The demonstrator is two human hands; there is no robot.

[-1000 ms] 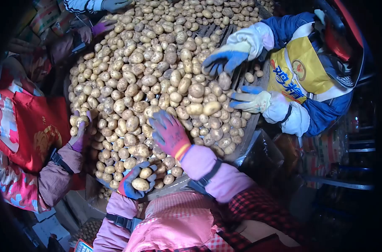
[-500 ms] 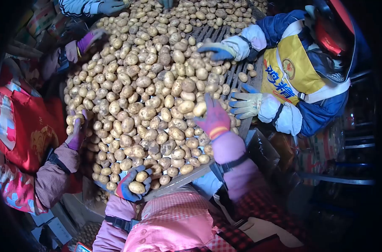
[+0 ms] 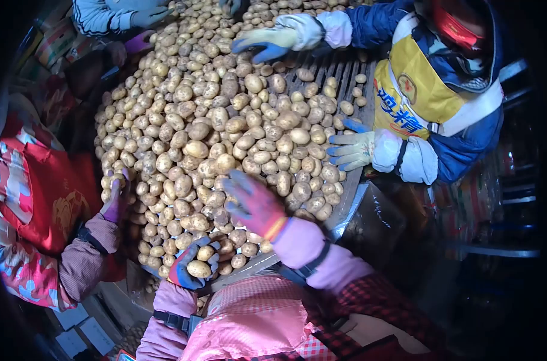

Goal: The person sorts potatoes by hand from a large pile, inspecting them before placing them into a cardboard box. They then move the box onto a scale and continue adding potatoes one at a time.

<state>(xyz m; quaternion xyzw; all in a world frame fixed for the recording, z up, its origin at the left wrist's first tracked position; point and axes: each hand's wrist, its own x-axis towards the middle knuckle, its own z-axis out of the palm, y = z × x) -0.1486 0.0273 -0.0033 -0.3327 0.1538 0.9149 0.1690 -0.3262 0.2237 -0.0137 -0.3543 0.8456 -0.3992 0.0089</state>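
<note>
My left hand [image 3: 188,265], in a blue and red glove, is closed around potatoes [image 3: 198,268] at the near edge of the pile. A second small potato shows at its fingertips. My right hand [image 3: 255,204], in a purple and pink glove with an orange cuff, lies over the middle of the pile. Its fingers are stretched out, with the tips beside a pale potato [image 3: 225,162]; I see nothing gripped in it. Many loose potatoes [image 3: 177,156], some with dirt patches, surround both hands. The palm side of my right hand is hidden.
A slatted table [image 3: 345,81] carries the pile. At right, a co-worker with a yellow apron [image 3: 415,87] has one gloved hand [image 3: 351,147] at the table edge and another [image 3: 270,42] over the potatoes. On the left, another person's purple-gloved hand [image 3: 115,195] holds potatoes.
My right hand has moved left across the pile, and the potatoes near it have shifted. My left hand stays nearly in place. The right co-worker's far hand has moved left and away from me.
</note>
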